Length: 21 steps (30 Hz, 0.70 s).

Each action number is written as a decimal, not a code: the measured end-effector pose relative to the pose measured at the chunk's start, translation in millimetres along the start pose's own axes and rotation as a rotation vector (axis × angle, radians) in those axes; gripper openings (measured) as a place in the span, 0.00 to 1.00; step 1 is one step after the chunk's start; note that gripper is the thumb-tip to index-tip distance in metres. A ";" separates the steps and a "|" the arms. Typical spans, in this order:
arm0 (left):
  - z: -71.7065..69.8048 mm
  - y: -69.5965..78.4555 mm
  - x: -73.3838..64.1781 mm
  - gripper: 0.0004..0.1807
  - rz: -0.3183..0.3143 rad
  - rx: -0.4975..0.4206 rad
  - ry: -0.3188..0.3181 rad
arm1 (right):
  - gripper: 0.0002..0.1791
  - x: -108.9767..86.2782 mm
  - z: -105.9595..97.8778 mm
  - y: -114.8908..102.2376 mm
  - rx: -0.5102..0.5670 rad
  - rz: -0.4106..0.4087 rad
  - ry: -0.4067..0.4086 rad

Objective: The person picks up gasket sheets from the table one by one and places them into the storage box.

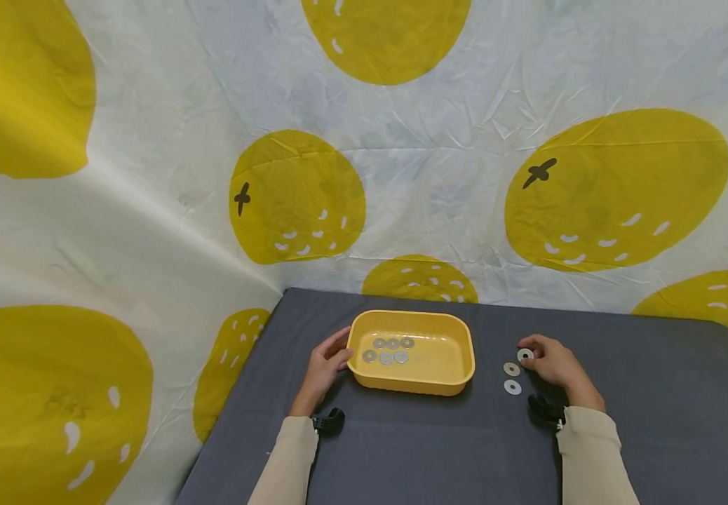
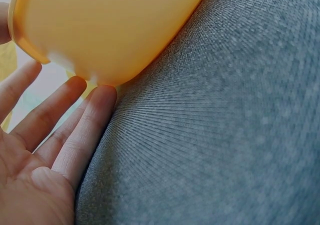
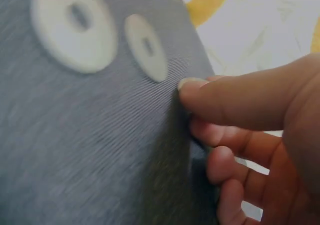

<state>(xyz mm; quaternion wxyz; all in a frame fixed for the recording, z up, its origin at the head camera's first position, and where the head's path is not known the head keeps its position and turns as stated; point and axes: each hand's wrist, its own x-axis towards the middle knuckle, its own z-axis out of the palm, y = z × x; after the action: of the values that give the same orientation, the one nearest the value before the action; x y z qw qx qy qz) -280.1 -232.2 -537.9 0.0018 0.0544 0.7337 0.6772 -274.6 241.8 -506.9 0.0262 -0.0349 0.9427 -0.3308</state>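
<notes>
A shallow yellow plastic tray point(image 1: 446, 358) stands on the dark cloth, with several metal washers point(image 1: 393, 344) lying flat in its left half. At its left end my left hand point(image 1: 326, 365) holds the tray, thumb over the rim and fingers along the outer wall; the left wrist view shows the fingers point(image 2: 75, 145) reaching under the tray's rim. To the tray's right, my right hand point(image 1: 553, 363) pinches a washer point(image 1: 521, 353) between thumb and index finger, close over the cloth. Just nearer me lie two more washers, a middle one point(image 1: 508, 371) and a near one point(image 1: 512, 387).
Dark grey cloth point(image 1: 427, 449) covers the table. White fabric point(image 1: 433, 189) printed with large yellow fruit hangs behind it and along the left side. Each wrist wears a black band, such as the right band point(image 1: 547, 410).
</notes>
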 end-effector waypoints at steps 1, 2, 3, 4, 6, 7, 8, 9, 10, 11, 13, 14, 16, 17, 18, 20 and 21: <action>-0.1 0.3 0.1 0.28 -0.001 0.001 0.000 | 0.19 0.4 -0.8 -0.4 0.013 0.009 -0.011; -0.2 0.6 0.0 0.28 0.000 0.002 0.000 | 0.19 0.8 -1.6 -0.7 0.021 0.015 -0.021; -0.3 1.0 -0.2 0.27 -0.004 0.001 -0.001 | 0.19 1.2 -2.2 -0.8 0.030 0.026 -0.029; -0.3 1.2 -0.4 0.27 -0.006 0.002 0.000 | 0.18 1.6 -2.8 -0.8 0.036 0.035 -0.036; -0.8 1.4 -0.7 0.27 -0.005 -0.002 -0.001 | 0.19 2.4 -3.5 -1.0 0.048 0.052 -0.045; -0.7 0.8 -0.7 0.27 -0.004 -0.006 -0.001 | 0.19 2.3 -3.7 -0.9 0.049 0.059 -0.047; -0.6 0.2 -0.6 0.27 -0.003 -0.010 -0.001 | 0.19 2.3 -3.8 -0.7 0.047 0.064 -0.044; -0.3 -0.1 -0.6 0.27 -0.004 -0.009 -0.001 | 0.19 2.0 -4.2 -1.0 0.045 0.067 -0.039; -0.1 -0.4 -0.5 0.27 -0.002 -0.006 0.000 | 0.18 1.9 -4.2 -0.6 0.042 0.068 -0.035; 0.1 -0.3 -0.4 0.27 -0.001 -0.004 -0.001 | 0.18 1.8 -4.3 -0.6 0.040 0.070 -0.031; 0.6 0.2 -0.5 0.27 0.000 0.002 0.001 | 0.19 1.9 -5.1 -1.0 0.034 0.070 -0.021; 0.7 0.7 -0.5 0.27 -0.002 0.007 0.002 | 0.19 2.1 -5.5 -1.3 0.033 0.070 -0.017; 0.6 1.7 -0.6 0.27 -0.003 0.009 0.002 | 0.19 2.7 -6.6 -1.8 0.036 0.077 -0.009; 0.4 2.0 -0.5 0.26 -0.004 0.008 0.002 | 0.20 3.0 -7.2 -2.3 0.038 0.083 -0.004; 0.1 2.0 -0.2 0.26 -0.006 0.006 0.002 | 0.20 3.1 -7.7 -2.6 0.038 0.086 0.005; -0.6 1.6 0.2 0.26 -0.004 0.006 0.000 | 0.21 3.2 -7.9 -2.4 0.050 0.100 0.024; -0.9 1.5 0.4 0.27 -0.004 0.004 -0.001 | 0.21 3.2 -7.8 -2.3 0.058 0.105 0.036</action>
<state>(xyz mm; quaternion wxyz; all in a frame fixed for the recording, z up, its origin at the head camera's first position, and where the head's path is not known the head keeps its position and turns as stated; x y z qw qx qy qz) -280.4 -233.0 -536.3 0.0033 0.0532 0.7353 0.6757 -278.3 244.5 -499.4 0.0278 0.0211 0.9336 -0.3567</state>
